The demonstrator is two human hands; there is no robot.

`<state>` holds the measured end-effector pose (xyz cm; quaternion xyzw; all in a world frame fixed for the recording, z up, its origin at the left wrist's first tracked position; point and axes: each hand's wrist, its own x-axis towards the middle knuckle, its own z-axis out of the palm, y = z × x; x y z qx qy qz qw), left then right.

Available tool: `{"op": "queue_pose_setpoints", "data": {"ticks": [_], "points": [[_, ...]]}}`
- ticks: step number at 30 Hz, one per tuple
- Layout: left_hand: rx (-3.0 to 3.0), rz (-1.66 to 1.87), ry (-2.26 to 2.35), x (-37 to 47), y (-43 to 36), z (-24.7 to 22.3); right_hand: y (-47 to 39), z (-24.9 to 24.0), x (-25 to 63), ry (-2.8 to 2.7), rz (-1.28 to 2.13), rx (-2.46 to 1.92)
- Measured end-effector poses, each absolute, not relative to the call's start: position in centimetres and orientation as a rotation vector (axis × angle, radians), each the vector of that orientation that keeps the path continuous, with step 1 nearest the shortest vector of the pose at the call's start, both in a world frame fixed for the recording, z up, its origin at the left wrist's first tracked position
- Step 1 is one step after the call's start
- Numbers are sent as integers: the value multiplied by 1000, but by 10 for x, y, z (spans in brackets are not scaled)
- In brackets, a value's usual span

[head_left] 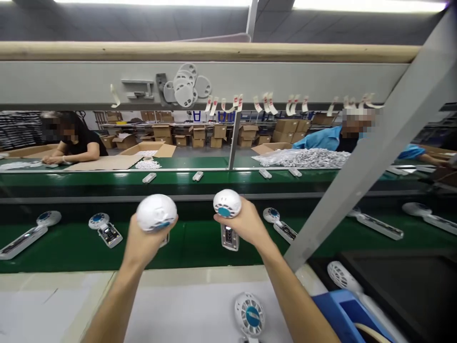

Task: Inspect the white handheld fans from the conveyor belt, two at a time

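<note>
My left hand (141, 245) is wrapped round a white handheld fan (157, 212) with a rounded head; its lower part is mostly behind my fingers. In my right hand (248, 223) is a second white handheld fan (227, 202), gripped near the neck, its blue centre showing and a circuit board (229, 237) visible in the open handle below. Both are held over the green conveyor belt (196, 252). Another handheld fan (250, 314), with a slotted head and blue hub, lies on the white worktop (171, 309) between my forearms.
Several open-handled fans (110, 234) lie along the belt. A slanted metal post (350, 190) crosses the right side, near a blue holder (350, 314) and a black tray (410, 281). Small white casings (197, 176) sit on the farther belt. Two people work across the line.
</note>
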<state>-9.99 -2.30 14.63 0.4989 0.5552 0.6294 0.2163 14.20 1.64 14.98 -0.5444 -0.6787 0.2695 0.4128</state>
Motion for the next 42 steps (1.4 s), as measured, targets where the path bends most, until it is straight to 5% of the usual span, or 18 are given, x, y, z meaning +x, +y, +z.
{"op": "queue_pose_setpoints", "data": {"ticks": [5,13,23,28,36,42], "points": [[1443,1140,1665,-97,28,84,50,104,133,-1826,728,-1574],[1494,998,2090,-119,56,19,66,58,126,-1946,721,-1829],[1606,1144,2096,-118,52,34,88,48,175,-1634,165,-2328],[1621,1125,1634,-91,49,44,92,34,198,-1486,255,-2477],[1418,1013,1231,-42,24,44,79,72,179,-1592,517,-2058],[1307,1180,1090,-21,0,63,17,147,124,-1706,572,-1450]]}}
